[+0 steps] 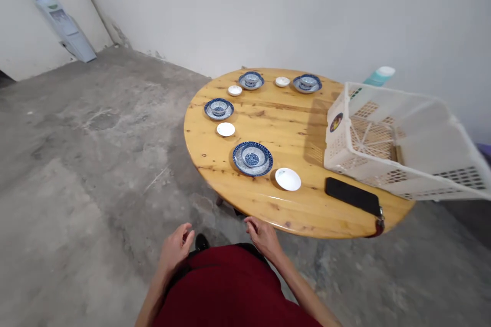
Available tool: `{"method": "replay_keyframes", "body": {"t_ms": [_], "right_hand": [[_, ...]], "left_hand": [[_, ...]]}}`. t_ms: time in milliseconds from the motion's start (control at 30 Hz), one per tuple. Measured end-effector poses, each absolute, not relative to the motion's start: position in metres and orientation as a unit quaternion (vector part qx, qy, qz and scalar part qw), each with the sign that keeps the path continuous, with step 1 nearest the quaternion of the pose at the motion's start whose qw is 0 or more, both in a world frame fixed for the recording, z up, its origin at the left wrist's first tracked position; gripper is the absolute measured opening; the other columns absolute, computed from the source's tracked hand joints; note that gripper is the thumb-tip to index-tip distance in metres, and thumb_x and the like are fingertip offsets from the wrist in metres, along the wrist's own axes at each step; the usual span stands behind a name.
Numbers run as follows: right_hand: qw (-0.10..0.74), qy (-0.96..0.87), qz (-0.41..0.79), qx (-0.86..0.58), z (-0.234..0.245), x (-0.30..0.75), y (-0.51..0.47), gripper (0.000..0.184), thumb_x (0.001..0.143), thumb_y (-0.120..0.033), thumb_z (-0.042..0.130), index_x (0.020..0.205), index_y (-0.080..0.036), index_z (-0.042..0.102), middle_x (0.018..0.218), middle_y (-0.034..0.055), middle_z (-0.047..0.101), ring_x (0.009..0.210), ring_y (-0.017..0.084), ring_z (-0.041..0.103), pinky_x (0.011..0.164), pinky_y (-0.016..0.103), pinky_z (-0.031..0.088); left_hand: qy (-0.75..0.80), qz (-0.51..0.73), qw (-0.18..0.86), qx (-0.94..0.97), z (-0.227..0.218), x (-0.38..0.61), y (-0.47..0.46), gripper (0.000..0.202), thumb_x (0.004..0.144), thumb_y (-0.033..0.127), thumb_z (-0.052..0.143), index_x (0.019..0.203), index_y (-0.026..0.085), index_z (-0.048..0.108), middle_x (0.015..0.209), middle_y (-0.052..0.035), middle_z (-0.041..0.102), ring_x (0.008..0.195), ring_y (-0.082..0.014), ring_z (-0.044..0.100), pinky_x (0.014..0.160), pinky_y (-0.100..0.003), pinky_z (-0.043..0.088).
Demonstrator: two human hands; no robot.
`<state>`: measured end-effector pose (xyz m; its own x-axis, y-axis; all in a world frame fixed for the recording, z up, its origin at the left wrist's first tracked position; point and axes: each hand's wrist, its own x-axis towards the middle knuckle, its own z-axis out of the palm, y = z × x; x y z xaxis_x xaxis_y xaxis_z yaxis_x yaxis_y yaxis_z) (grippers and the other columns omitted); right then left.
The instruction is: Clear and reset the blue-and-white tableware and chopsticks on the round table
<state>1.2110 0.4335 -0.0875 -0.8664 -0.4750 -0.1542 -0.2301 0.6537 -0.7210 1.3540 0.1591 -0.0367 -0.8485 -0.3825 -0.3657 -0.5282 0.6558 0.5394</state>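
My left hand (177, 246) hangs in front of my red top, loosely curled with thumb and fingers apart, holding nothing. Just off the near edge of the round wooden table (276, 122) is my right hand (264, 237), its fingers slightly bent and nothing in them. Closest to it on the table stand a blue-and-white bowl (253, 155) on a patterned plate (239, 165) and a small white dish (288, 179). Similar settings follow the table's left and far rim: a bowl on a plate (219, 109), another bowl (251, 80) and a third bowl (307, 82).
More small white dishes lie between the settings, such as one dish (226, 129). A large white plastic basket (339, 138) occupies the table's right side, with a teal bottle (379, 76) behind it. A black phone (352, 195) with a strap lies near the edge. A water dispenser (67, 28) leans into view.
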Motion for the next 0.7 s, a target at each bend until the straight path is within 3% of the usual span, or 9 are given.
{"method": "replay_keyframes", "body": {"t_ms": [267, 500, 700], "right_hand": [[0.211, 0.867, -0.414, -0.18, -0.084, 1.234, 0.342, 0.039, 0.095, -0.038, 0.036, 0.105, -0.019, 0.069, 0.075, 0.0038, 0.075, 0.066, 0.02, 0.071, 0.065, 0.029, 0.05], [0.199, 0.876, -0.395, -0.191, -0.082, 1.178, 0.29, 0.038, 0.095, -0.033, 0.038, 0.106, -0.02, 0.071, 0.077, 0.0041, 0.076, 0.066, 0.019, 0.07, 0.065, 0.028, 0.049], [0.205, 0.869, -0.39, -0.224, -0.089, 1.118, 0.209, 0.033, 0.097, -0.028, 0.041, 0.105, -0.022, 0.073, 0.081, 0.0035, 0.076, 0.074, 0.019, 0.071, 0.073, 0.027, 0.048]], "left_hand": [[0.913, 0.317, 0.124, -0.226, -0.026, 1.336, 0.062, 0.045, 0.099, 0.045, 0.038, 0.125, 0.017, 0.061, 0.108, -0.0119, 0.076, 0.102, -0.0253, 0.071, 0.089, -0.036, 0.049], [0.93, 0.307, 0.108, -0.172, -0.028, 1.262, 0.029, 0.042, 0.1, 0.043, 0.04, 0.128, 0.021, 0.061, 0.107, -0.0086, 0.076, 0.099, -0.0232, 0.072, 0.087, -0.033, 0.05], [0.937, 0.273, 0.168, -0.136, -0.025, 1.202, -0.015, 0.042, 0.1, 0.038, 0.041, 0.131, 0.019, 0.061, 0.111, -0.0108, 0.076, 0.104, -0.0247, 0.072, 0.089, -0.034, 0.051]]}}
